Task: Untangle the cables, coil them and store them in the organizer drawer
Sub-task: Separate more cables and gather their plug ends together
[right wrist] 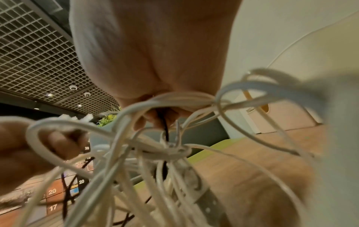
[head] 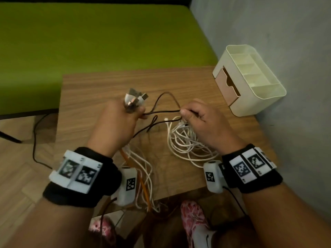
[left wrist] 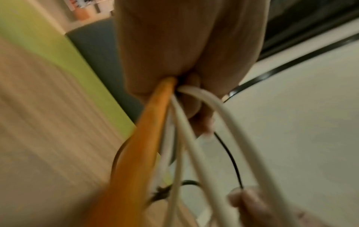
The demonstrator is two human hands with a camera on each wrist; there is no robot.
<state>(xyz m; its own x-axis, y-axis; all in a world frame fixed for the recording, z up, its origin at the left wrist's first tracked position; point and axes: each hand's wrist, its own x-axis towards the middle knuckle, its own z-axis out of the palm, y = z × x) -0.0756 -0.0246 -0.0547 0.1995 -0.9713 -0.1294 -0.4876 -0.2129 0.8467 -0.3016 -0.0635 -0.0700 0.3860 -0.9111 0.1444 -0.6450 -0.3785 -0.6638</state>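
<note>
counter (head: 100, 86): wood, wall right of hands, bed (head: 89, 36) beyond | organizer (head: 250, 79) beyond right hand (head: 206, 119), near edge | left hand (head: 118, 122) grips plugs (head: 136, 100) (orange, white leads) | right pinches black cable (head: 161, 111), white tangle (head: 186, 140) under it

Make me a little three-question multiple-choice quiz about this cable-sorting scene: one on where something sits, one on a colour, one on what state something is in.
1. Where does the organizer stand?
A. at the table's far right corner, by the wall
B. on the floor
C. on the green surface

2. What colour is the thickest cable in the left hand's bundle?
A. blue
B. orange
C. red

3. What is the right hand doing?
A. lying flat on the table
B. pinching the dark cable
C. pulling the drawer

Answers:
A, the head view shows it in that corner.
B, the left wrist view shows orange beside the white cables.
B, its fingertips close on the dark strand.
</note>
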